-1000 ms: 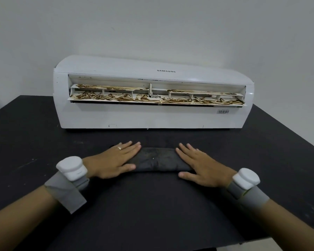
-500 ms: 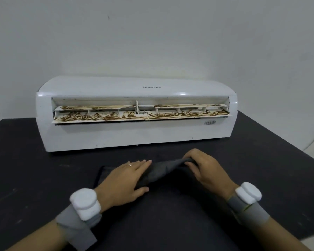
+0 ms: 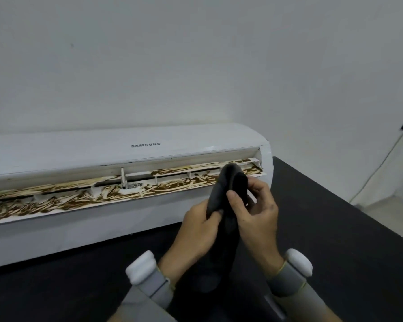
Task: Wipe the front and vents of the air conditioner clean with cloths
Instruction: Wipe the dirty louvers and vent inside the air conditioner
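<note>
Two bare hands held one dark grey cloth raised above the black counter, in front of the right end of the white Samsung air conditioner. The grip of the left hand was curled round the cloth's left fold, with the thumb lying across it. Just beside it, the right hand pinched the cloth between its thumb and bent fingers. The cloth's rounded top overlapped the right part of the open vent in the head view, but whether it touched the vent could not be told. Its lower part hung down between the two wrists. The air conditioner lay on the counter in front of a white wall. Brown grime streaked its vent flap along all the length that showed. Each wrist carried a grey band topped by a white device, left and right.
</note>
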Tool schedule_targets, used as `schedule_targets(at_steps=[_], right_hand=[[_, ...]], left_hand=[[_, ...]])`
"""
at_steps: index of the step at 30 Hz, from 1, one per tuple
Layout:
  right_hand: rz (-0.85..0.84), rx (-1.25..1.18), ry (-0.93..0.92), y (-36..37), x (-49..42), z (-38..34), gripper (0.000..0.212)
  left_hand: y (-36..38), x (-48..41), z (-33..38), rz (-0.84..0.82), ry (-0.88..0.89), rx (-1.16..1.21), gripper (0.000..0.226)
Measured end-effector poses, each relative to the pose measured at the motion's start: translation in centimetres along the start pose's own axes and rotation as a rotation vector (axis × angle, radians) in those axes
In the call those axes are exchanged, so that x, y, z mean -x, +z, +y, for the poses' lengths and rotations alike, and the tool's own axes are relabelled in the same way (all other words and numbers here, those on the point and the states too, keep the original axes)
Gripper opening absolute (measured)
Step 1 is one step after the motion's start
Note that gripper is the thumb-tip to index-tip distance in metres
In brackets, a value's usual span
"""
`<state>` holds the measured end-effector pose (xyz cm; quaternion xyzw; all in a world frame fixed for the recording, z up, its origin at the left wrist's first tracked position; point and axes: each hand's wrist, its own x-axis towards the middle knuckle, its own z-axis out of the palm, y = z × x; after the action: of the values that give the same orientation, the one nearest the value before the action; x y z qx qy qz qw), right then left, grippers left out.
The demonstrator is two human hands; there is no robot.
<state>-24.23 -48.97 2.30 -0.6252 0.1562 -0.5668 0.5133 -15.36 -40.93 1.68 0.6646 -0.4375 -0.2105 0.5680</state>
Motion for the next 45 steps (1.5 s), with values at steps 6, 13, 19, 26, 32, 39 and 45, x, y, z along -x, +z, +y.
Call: schedule_targets(at_steps=[6, 13, 19, 26, 32, 39, 45], right_hand=[[0.112, 0.126, 0.064, -2.3, -5.4, 1.9, 0.028], [0.443, 0.185, 0.001, -4.6, -11.5, 2.6, 0.032], [0.334, 0.372, 0.077, -7.5, -15.2, 2.5, 0.014], [-0.160, 0.614, 0.468, -8.3, -15.0, 3.3, 0.069], [-0.342, 1.014, 0.290, -8.1, -15.1, 4.0, 0.035], [-0.328, 1.283, -0.016, -7.3, -14.7, 4.0, 0.038], [-0.321, 1.455, -0.006, -6.0, -12.8, 4.2, 0.028]], left_hand=[[4.3, -4.3, 0.1, -0.147, 0.063, 0.045, 0.016], [8.6, -7.7, 0.9, -0.241, -0.004, 0.278, 0.022], [11.6, -8.4, -1.4, -0.430, -0.179, 0.278, 0.024], [13.0, -8.0, -3.1, -0.487, -0.264, 0.326, 0.024], [13.0, -8.2, -4.3, -0.445, -0.337, 0.427, 0.022], [12.5, -9.0, -5.0, -0.438, -0.412, 0.539, 0.022], [12.0, -9.0, -4.6, -0.474, -0.407, 0.606, 0.022]])
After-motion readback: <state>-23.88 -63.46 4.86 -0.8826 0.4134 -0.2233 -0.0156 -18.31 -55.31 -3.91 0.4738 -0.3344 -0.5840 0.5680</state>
